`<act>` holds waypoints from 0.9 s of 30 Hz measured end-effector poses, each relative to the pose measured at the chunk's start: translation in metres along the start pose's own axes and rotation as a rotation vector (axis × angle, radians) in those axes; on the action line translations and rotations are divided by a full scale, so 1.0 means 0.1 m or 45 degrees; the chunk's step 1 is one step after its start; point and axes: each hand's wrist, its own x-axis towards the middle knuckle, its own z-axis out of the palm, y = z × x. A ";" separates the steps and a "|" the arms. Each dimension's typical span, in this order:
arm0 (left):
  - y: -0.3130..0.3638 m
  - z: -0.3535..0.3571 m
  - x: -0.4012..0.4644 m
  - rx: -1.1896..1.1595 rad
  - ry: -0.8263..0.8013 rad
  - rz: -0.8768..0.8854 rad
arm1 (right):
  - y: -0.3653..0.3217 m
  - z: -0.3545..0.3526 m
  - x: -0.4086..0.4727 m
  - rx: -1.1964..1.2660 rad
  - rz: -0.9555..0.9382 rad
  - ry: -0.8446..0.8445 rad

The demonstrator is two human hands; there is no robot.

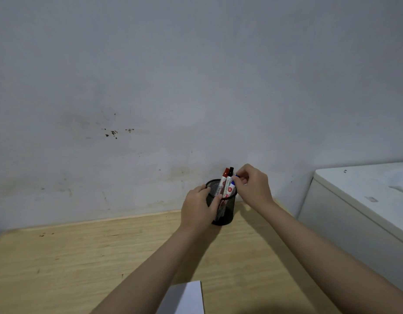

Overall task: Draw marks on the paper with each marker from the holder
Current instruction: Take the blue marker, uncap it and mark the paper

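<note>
Fingers (240,177) of the right hand (252,189) are pinched on the cap of the blue marker (232,183), which stands in the black mesh holder (225,211); the left hand (199,206) is wrapped around the holder's left side, its fingers clenched on the mesh and covering much of that wall. Nearest the camera, a white sheet of paper (187,298) lies on the wooden surface (71,257) at the bottom edge of view, partly between the two forearms and well apart from the holder. Farther back, the holder stands on the surface near its far edge, close to the wall. Beside the blue marker in it are a red marker (224,177) and a black marker (230,172), both upright and leaning slightly (their lower ends show only dimly through the mesh). To the right, apart from the surface, stands a white cabinet (354,211). Behind everything rises a pale, stained wall (150,87)
</note>
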 end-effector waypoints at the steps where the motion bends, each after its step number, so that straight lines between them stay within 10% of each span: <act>1: 0.01 -0.01 0.00 -0.009 0.002 0.005 | -0.02 0.00 0.00 0.052 0.020 0.013; 7: 0.14 -0.16 -0.09 -0.120 -0.003 0.049 | -0.27 -0.25 -0.14 0.168 -0.139 0.180; 16: 0.76 -0.71 -0.48 -1.125 0.064 -0.174 | -0.66 -0.50 -1.03 0.562 -0.270 0.377; 27: 0.65 -1.24 -0.90 -0.856 0.178 -0.076 | -0.97 -0.55 -1.48 0.775 -0.071 0.176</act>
